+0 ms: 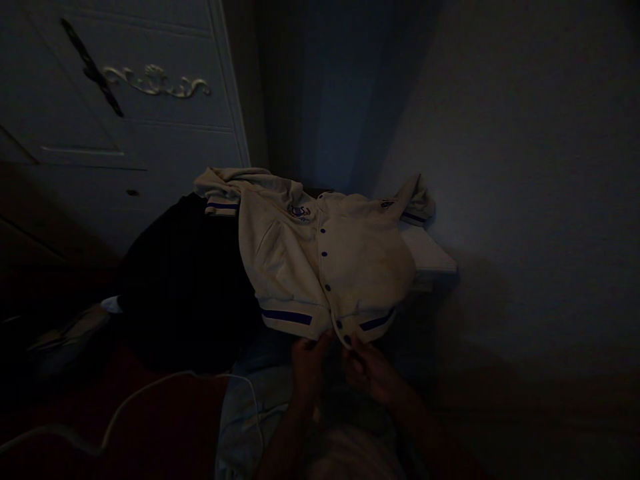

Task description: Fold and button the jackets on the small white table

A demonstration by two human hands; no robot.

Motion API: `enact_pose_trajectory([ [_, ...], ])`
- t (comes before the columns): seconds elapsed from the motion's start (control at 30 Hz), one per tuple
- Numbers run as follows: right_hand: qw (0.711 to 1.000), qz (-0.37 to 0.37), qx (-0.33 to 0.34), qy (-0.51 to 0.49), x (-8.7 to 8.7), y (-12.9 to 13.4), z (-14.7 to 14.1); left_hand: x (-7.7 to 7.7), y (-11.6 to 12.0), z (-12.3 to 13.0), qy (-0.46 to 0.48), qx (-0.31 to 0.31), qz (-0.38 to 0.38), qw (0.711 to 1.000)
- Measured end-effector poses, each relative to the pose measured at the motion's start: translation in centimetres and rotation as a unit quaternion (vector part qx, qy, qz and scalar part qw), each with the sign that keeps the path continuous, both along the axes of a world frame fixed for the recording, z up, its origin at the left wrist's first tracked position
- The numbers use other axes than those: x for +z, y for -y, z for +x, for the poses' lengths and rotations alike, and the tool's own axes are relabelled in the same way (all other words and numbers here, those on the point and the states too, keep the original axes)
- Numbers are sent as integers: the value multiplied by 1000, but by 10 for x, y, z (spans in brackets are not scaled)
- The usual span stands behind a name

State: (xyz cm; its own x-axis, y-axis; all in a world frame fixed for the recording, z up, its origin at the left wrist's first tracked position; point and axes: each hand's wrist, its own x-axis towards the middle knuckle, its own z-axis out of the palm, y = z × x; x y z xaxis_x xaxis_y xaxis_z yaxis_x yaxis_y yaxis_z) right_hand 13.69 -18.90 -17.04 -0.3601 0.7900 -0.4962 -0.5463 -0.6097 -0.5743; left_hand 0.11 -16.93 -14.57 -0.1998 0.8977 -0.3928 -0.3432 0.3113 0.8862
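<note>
A cream button-front jacket (290, 267) with dark blue stripes at hem and cuffs lies spread out before me, its snaps running down the middle. My left hand (307, 363) is closed on the bottom hem, just left of the front opening. On the other side of the opening, my right hand (367, 367) pinches the hem corner near the lowest snap. The top snaps look lined up, while the two hem edges part slightly at the bottom. Dim light hides the exact finger positions.
A white cabinet (175, 133) with a dark handle (93, 67) and scroll ornament stands at the left. Black fabric (190, 287) lies beside the jacket. A white cable (150, 387) crosses the red floor covering (165, 433). A pale wall (525, 200) rises at the right, near a white flat object (430, 253).
</note>
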Motion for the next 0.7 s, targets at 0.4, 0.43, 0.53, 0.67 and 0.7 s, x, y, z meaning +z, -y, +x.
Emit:
enact_pose_trajectory([
  [0.4, 906, 69, -65, -413, 4, 0, -29, 21, 8, 11, -100, -5, 84, 991],
  [0.43, 901, 66, -64, -423, 2, 0, -30, 21, 9, 9, -103, -16, 98, 990],
  [0.53, 888, 59, -62, -452, -3, 0, -33, 21, 10, 4, -114, -32, 118, 986],
  [0.67, 889, 50, -66, -451, -9, -2, -34, 26, 7, 2, -163, -10, 166, 972],
  [0.7, 890, 46, -57, -451, -11, -3, -34, 28, 7, 2, -169, -9, 185, 968],
])
